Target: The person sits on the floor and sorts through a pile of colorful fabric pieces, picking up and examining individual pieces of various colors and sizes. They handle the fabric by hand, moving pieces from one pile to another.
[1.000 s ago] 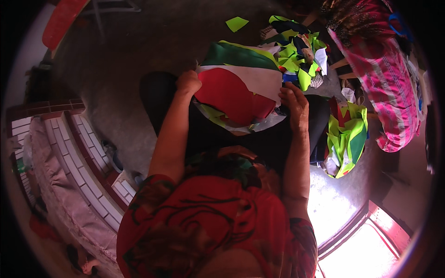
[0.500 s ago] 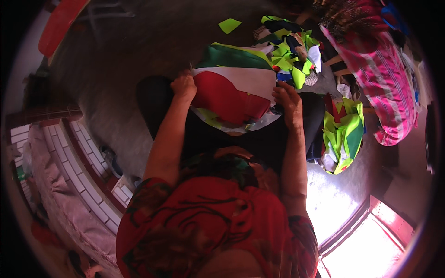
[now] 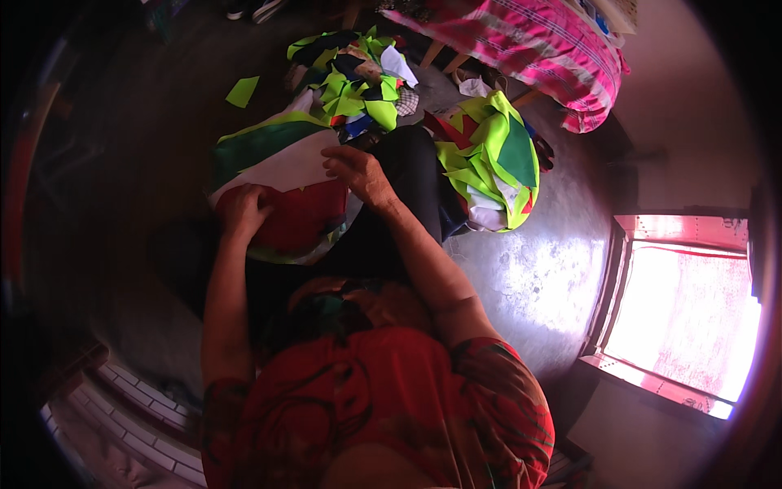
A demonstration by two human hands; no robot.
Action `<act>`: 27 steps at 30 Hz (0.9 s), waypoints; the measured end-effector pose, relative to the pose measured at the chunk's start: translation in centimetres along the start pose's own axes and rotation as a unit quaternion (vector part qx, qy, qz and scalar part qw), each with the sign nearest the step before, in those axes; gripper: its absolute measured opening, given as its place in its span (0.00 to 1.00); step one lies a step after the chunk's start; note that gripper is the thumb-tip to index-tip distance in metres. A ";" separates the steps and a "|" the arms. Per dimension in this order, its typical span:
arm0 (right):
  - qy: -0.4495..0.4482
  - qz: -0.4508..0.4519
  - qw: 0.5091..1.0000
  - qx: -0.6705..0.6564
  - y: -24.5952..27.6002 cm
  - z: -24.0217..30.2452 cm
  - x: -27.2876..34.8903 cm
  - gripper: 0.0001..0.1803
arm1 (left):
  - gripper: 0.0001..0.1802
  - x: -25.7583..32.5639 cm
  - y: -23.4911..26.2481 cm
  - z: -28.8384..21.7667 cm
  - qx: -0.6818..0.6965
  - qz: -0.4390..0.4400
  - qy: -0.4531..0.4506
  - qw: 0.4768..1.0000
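Observation:
Across my lap lies a layered fabric piece (image 3: 285, 167) with dark green, white and red panels and bright yellow showing at its edges. My left hand (image 3: 244, 212) is on its red and white part, fingers curled in and closed on the fabric. By the right edge of the white panel, my right hand (image 3: 362, 175) has its fingers bent but apart, touching or just above the fabric; nothing shows in its grasp. The underside of the fabric is hidden.
Beyond my knees is a heap of yellow, white and dark scraps (image 3: 358, 81). A stuffed yellow-green bundle (image 3: 493, 163) stands right of my leg. One yellow scrap (image 3: 242, 92) lies on the floor. A pink checked cloth (image 3: 521, 53) drapes over wooden-legged furniture; a bright doorway (image 3: 684, 318) is at right.
The view has swung right, so the scene sits further left. My left hand has moved from the fabric's left edge onto its red part. My right hand stays near the right edge.

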State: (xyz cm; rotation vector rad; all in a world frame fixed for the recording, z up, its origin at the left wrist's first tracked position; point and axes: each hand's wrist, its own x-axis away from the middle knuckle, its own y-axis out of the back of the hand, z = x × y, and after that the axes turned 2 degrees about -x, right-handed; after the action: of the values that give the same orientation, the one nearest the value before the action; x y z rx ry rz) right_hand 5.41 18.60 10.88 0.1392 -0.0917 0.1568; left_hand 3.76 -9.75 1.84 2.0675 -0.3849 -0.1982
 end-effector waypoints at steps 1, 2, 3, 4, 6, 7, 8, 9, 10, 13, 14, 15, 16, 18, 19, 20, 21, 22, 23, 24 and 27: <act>0.005 -0.004 1.000 0.011 0.1 0.9 0.3 0.17 | 0.17 -0.1 -0.1 0.4 0.004 -0.019 -0.018 1.000; 0.009 -0.010 1.000 0.024 0.4 2.3 0.9 0.17 | 0.17 -0.5 -0.2 0.3 0.018 0.017 0.002 1.000; 0.013 -0.011 0.999 0.036 0.5 3.5 1.4 0.16 | 0.17 -0.5 -0.1 0.3 0.015 0.024 0.008 1.000; 0.045 -0.032 0.998 0.020 0.8 4.3 2.1 0.16 | 0.17 -0.5 -0.1 0.3 0.012 0.031 0.013 0.999; 0.108 -0.069 0.992 -0.012 2.3 5.7 3.7 0.15 | 0.17 -0.6 0.1 0.0 0.010 0.046 0.024 0.999; 0.118 -0.092 0.989 0.020 3.9 6.6 4.4 0.15 | 0.17 -0.6 0.3 -0.2 0.011 0.053 0.029 0.998; 0.140 -0.157 0.972 0.100 5.8 7.7 5.1 0.13 | 0.17 -0.6 0.4 -0.4 0.013 0.061 0.034 0.997; 0.187 -0.237 0.940 0.160 8.2 7.4 5.6 0.12 | 0.17 -0.6 0.4 -0.4 0.016 0.060 0.035 0.997; 0.156 -0.308 0.913 0.216 10.4 8.3 6.1 0.13 | 0.17 -0.4 0.4 -0.2 0.019 0.058 0.040 0.997; 0.123 -0.440 0.841 0.289 18.2 7.5 8.1 0.15 | 0.17 -0.3 0.3 -0.1 0.026 0.051 0.028 0.998; 0.096 -0.448 0.829 0.322 20.3 6.6 8.9 0.17 | 0.17 -0.4 0.3 -0.2 0.030 0.047 0.019 0.998; 0.069 -0.455 0.814 0.355 22.3 5.4 9.8 0.19 | 0.17 -0.5 0.3 -0.3 0.029 0.050 0.016 0.998; 0.030 -0.427 0.811 0.399 24.1 3.9 10.8 0.25 | 0.18 -0.8 0.3 -0.5 0.027 0.053 0.013 0.998; 0.006 -0.363 0.827 0.430 24.5 2.2 11.7 0.28 | 0.18 -0.7 0.3 -0.2 0.029 0.050 0.017 0.998; -0.007 -0.331 0.833 0.444 24.6 1.4 11.9 0.29 | 0.18 -0.6 0.2 0.0 0.034 0.045 0.021 0.998; 0.005 -0.312 0.847 0.430 25.2 -0.1 12.1 0.32 | 0.18 -0.7 0.0 0.1 0.039 0.042 0.021 0.998; 0.004 -0.300 0.839 0.453 25.2 -0.9 12.0 0.34 | 0.18 -0.7 0.0 0.0 0.037 0.042 0.023 0.998; 0.000 -0.311 0.829 0.465 25.2 -1.6 12.1 0.33 | 0.18 -0.8 0.0 0.0 0.034 0.041 0.026 0.998; -0.002 -0.321 0.819 0.475 24.5 -1.8 11.7 0.33 | 0.18 -0.6 0.0 0.1 0.030 0.040 0.030 0.998; -0.007 -0.329 0.822 0.465 23.9 -1.8 11.5 0.32 | 0.18 -0.5 0.0 0.2 0.029 0.040 0.030 0.998; -0.021 -0.354 0.825 0.441 23.4 -1.4 11.1 0.26 | 0.18 -0.5 0.0 0.3 0.029 0.038 0.028 0.998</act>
State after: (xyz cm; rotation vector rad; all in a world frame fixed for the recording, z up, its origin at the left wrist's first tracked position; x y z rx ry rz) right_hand 12.62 43.35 13.66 1.0936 0.0019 -0.5731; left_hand 3.17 -9.86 1.69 2.1074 -0.4392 -0.0848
